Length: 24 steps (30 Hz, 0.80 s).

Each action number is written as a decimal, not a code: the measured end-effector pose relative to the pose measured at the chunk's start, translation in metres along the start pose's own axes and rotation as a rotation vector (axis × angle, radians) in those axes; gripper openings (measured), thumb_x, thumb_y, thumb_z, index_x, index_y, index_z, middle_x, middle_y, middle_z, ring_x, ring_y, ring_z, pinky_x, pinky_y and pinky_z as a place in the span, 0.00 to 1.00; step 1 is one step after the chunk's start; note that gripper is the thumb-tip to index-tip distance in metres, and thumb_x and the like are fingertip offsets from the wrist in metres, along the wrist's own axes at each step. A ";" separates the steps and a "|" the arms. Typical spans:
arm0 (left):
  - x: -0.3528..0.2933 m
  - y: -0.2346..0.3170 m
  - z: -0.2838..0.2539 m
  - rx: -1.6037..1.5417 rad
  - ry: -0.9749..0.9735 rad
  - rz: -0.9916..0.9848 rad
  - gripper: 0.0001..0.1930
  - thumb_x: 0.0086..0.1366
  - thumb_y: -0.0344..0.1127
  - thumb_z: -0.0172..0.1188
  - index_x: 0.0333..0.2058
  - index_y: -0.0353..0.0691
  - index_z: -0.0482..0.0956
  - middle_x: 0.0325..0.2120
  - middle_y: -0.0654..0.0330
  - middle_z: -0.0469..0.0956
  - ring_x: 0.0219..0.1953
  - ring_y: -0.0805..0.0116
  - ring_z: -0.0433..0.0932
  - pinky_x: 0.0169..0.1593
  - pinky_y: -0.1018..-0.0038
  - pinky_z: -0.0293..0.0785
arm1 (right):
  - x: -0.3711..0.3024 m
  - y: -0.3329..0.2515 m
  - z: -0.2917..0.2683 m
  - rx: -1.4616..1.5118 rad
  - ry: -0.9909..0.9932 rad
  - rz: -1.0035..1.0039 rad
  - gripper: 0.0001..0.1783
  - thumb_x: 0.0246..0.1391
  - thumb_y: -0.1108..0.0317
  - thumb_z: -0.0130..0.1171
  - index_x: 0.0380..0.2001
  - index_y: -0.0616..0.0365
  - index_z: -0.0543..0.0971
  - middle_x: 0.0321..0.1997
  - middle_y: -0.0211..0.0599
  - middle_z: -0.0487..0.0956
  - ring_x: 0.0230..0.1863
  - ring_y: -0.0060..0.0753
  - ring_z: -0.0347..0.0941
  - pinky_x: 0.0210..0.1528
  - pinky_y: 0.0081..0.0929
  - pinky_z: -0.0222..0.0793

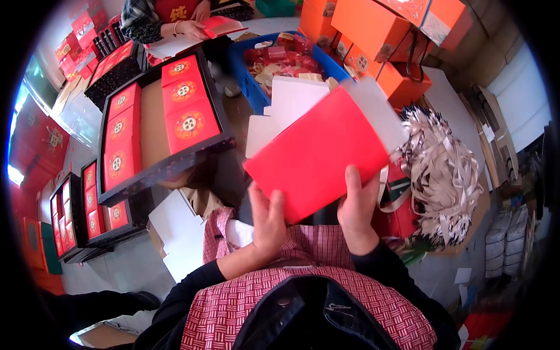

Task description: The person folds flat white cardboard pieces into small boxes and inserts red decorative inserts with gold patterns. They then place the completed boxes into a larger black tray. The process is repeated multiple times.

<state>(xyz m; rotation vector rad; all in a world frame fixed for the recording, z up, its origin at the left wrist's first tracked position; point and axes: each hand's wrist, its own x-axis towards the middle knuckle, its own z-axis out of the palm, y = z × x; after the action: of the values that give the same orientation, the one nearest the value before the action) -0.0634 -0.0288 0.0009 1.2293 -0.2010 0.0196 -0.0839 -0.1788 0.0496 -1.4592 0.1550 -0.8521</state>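
Note:
I hold a flat red cardboard box blank (318, 153) with white flaps at its top, tilted in front of me. My left hand (267, 217) grips its lower left edge, thumb on the red face. My right hand (357, 209) grips the lower right edge, thumb up on the face. Below the hands lies my red-and-white chequered apron (303, 294).
A black tray (163, 166) of small red boxes sits left, with more such trays (76, 216) beyond. A blue crate (256, 87) of red and white pieces stands ahead, orange boxes (373, 35) behind it. A heap of beige ribbon (443, 169) lies right. Another person's hands (192, 26) work at the top.

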 end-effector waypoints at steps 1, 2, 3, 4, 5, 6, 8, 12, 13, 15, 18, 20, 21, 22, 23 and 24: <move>-0.011 -0.001 -0.006 -0.152 -0.054 -0.134 0.23 0.71 0.33 0.44 0.62 0.38 0.51 0.55 0.54 0.63 0.53 0.69 0.66 0.57 0.71 0.63 | 0.002 0.000 -0.001 0.011 -0.024 0.035 0.36 0.60 0.62 0.55 0.64 0.65 0.53 0.63 0.43 0.60 0.61 0.32 0.60 0.63 0.30 0.57; -0.020 -0.001 -0.012 -0.306 -0.105 -0.267 0.25 0.72 0.35 0.44 0.64 0.39 0.49 0.58 0.53 0.61 0.55 0.66 0.66 0.58 0.68 0.64 | 0.007 -0.004 -0.003 0.022 -0.049 0.072 0.37 0.61 0.63 0.55 0.65 0.65 0.51 0.64 0.43 0.60 0.61 0.32 0.60 0.63 0.30 0.56; -0.015 0.013 -0.013 -0.327 -0.036 -0.317 0.27 0.72 0.39 0.43 0.65 0.41 0.47 0.59 0.53 0.59 0.58 0.63 0.65 0.59 0.65 0.64 | 0.010 -0.006 -0.007 0.025 -0.072 0.109 0.38 0.61 0.64 0.55 0.66 0.65 0.49 0.65 0.43 0.59 0.62 0.32 0.60 0.63 0.30 0.56; -0.006 0.029 -0.017 -0.351 0.034 -0.371 0.29 0.73 0.44 0.42 0.66 0.43 0.45 0.61 0.52 0.58 0.60 0.60 0.64 0.60 0.63 0.65 | 0.008 -0.009 -0.011 0.031 -0.091 0.086 0.39 0.61 0.65 0.54 0.67 0.64 0.47 0.65 0.44 0.59 0.62 0.32 0.60 0.64 0.30 0.56; -0.003 0.021 -0.036 -0.422 -0.113 -0.198 0.32 0.72 0.53 0.39 0.68 0.45 0.42 0.64 0.50 0.53 0.63 0.54 0.61 0.62 0.59 0.63 | 0.004 -0.011 -0.013 0.044 -0.120 0.070 0.40 0.61 0.65 0.54 0.68 0.64 0.44 0.65 0.45 0.58 0.63 0.32 0.59 0.64 0.30 0.55; 0.006 0.024 -0.041 -0.337 -0.190 -0.147 0.35 0.71 0.56 0.39 0.68 0.46 0.40 0.66 0.50 0.50 0.63 0.53 0.62 0.62 0.59 0.63 | -0.002 -0.011 -0.015 0.051 -0.146 0.064 0.41 0.61 0.66 0.53 0.68 0.63 0.42 0.66 0.45 0.58 0.63 0.33 0.59 0.64 0.30 0.55; 0.014 0.037 -0.044 -0.221 -0.446 -0.172 0.35 0.72 0.52 0.38 0.68 0.39 0.39 0.68 0.48 0.45 0.67 0.53 0.54 0.66 0.61 0.54 | -0.018 -0.009 -0.019 -0.069 -0.235 0.084 0.42 0.62 0.66 0.50 0.69 0.62 0.38 0.67 0.47 0.56 0.65 0.34 0.57 0.66 0.32 0.52; 0.008 0.035 -0.038 0.156 -0.591 0.013 0.32 0.73 0.36 0.38 0.67 0.28 0.35 0.69 0.47 0.39 0.71 0.59 0.37 0.69 0.69 0.36 | -0.039 0.006 -0.015 -0.007 -0.359 0.177 0.39 0.60 0.69 0.44 0.69 0.63 0.40 0.67 0.49 0.57 0.65 0.36 0.57 0.67 0.34 0.49; 0.005 0.033 -0.040 0.167 -0.580 0.027 0.32 0.73 0.36 0.39 0.67 0.28 0.35 0.69 0.47 0.40 0.71 0.60 0.38 0.69 0.70 0.37 | -0.040 0.010 -0.018 0.010 -0.388 0.197 0.39 0.60 0.69 0.44 0.69 0.63 0.40 0.66 0.49 0.57 0.65 0.36 0.57 0.67 0.34 0.49; 0.008 0.032 -0.040 0.116 -0.555 -0.012 0.33 0.73 0.37 0.40 0.67 0.30 0.35 0.69 0.48 0.42 0.71 0.61 0.40 0.69 0.70 0.38 | -0.039 0.012 -0.019 0.049 -0.405 0.241 0.39 0.59 0.67 0.46 0.68 0.63 0.43 0.65 0.49 0.59 0.64 0.35 0.59 0.66 0.34 0.52; 0.029 0.036 -0.036 0.047 -0.547 -0.044 0.33 0.73 0.39 0.42 0.68 0.34 0.38 0.66 0.51 0.49 0.69 0.63 0.47 0.67 0.70 0.45 | -0.033 0.009 -0.021 0.041 -0.495 0.237 0.38 0.59 0.66 0.49 0.68 0.62 0.45 0.65 0.48 0.59 0.63 0.35 0.60 0.65 0.33 0.55; 0.037 0.036 -0.029 0.002 -0.506 -0.101 0.31 0.73 0.40 0.44 0.67 0.34 0.44 0.63 0.52 0.56 0.65 0.64 0.55 0.65 0.70 0.50 | -0.025 0.009 -0.019 0.019 -0.452 0.239 0.38 0.61 0.60 0.51 0.67 0.62 0.48 0.63 0.47 0.60 0.62 0.35 0.62 0.63 0.30 0.56; 0.039 0.035 -0.028 0.041 -0.524 -0.130 0.28 0.73 0.40 0.43 0.65 0.34 0.48 0.61 0.52 0.58 0.64 0.64 0.57 0.64 0.70 0.52 | -0.022 0.011 -0.016 0.014 -0.418 0.241 0.37 0.62 0.59 0.51 0.66 0.62 0.50 0.62 0.46 0.61 0.61 0.34 0.62 0.63 0.30 0.56; 0.041 0.035 -0.029 0.080 -0.541 -0.158 0.26 0.73 0.41 0.43 0.64 0.34 0.53 0.60 0.52 0.60 0.62 0.63 0.60 0.64 0.71 0.54 | -0.018 0.014 -0.016 0.010 -0.386 0.242 0.35 0.62 0.58 0.51 0.66 0.62 0.52 0.62 0.45 0.63 0.61 0.33 0.62 0.63 0.29 0.56; 0.045 0.034 -0.031 0.119 -0.557 -0.185 0.24 0.73 0.41 0.43 0.62 0.34 0.57 0.58 0.52 0.62 0.61 0.63 0.62 0.63 0.71 0.56 | -0.014 0.016 -0.019 -0.050 -0.428 0.274 0.33 0.63 0.58 0.51 0.64 0.63 0.55 0.61 0.44 0.64 0.60 0.33 0.63 0.63 0.28 0.56; 0.048 0.032 -0.033 0.200 -0.556 -0.186 0.22 0.74 0.41 0.42 0.60 0.35 0.60 0.57 0.54 0.64 0.59 0.66 0.64 0.61 0.72 0.58 | -0.011 0.016 -0.026 -0.112 -0.472 0.314 0.31 0.64 0.57 0.50 0.63 0.64 0.58 0.60 0.43 0.65 0.60 0.32 0.63 0.62 0.28 0.56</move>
<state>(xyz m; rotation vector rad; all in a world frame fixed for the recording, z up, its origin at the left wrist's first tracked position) -0.0159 0.0083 0.0280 1.4282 -0.5771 -0.4782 -0.1005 -0.1954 0.0266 -1.6482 0.0730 -0.2360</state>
